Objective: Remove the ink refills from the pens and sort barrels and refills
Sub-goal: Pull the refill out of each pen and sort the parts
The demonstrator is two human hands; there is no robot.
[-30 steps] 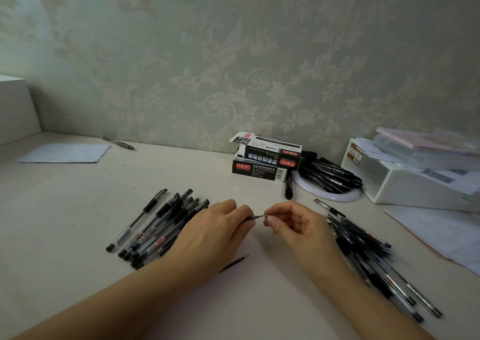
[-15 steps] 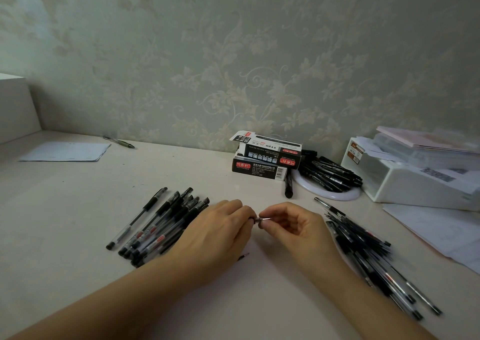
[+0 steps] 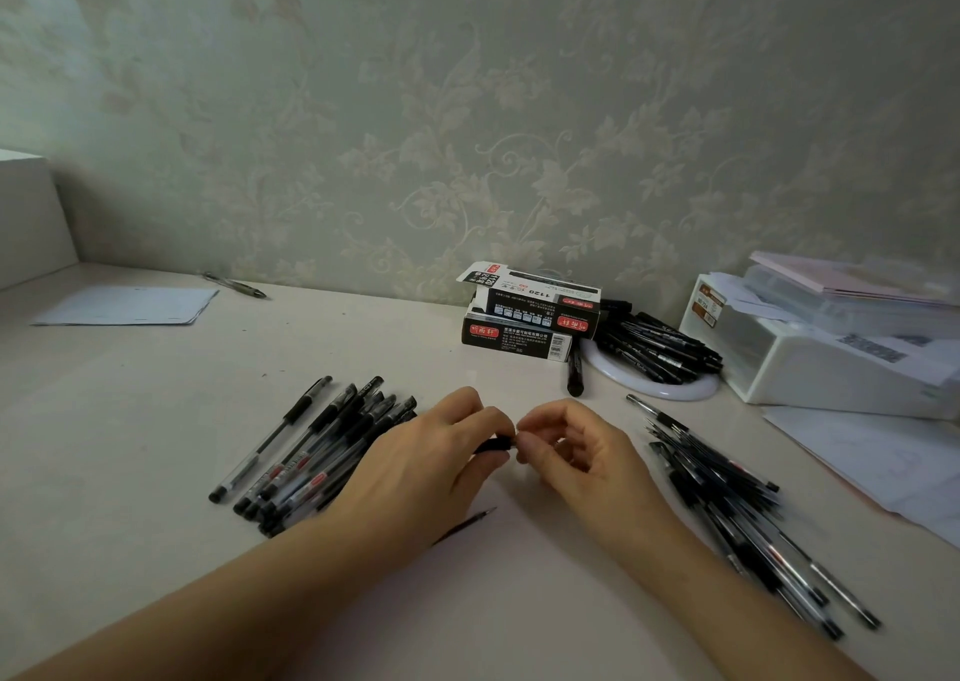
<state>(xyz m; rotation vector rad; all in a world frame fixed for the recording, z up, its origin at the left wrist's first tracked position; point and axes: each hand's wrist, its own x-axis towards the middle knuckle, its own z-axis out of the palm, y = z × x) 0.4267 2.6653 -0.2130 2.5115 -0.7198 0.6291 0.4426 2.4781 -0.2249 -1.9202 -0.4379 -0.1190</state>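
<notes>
On the pale worktop both hands meet at the middle. The left hand curls its fingers round a black pen, only the tip end of which shows. The right hand pinches at that tip with thumb and forefinger. Under the left wrist a thin refill lies on the worktop. Left of the hands lies a row of pens; right of them a looser pile. Behind stand two stacked boxes, a white ring bearing black markers, and a white bin. A paper sheet lies far left.
</notes>
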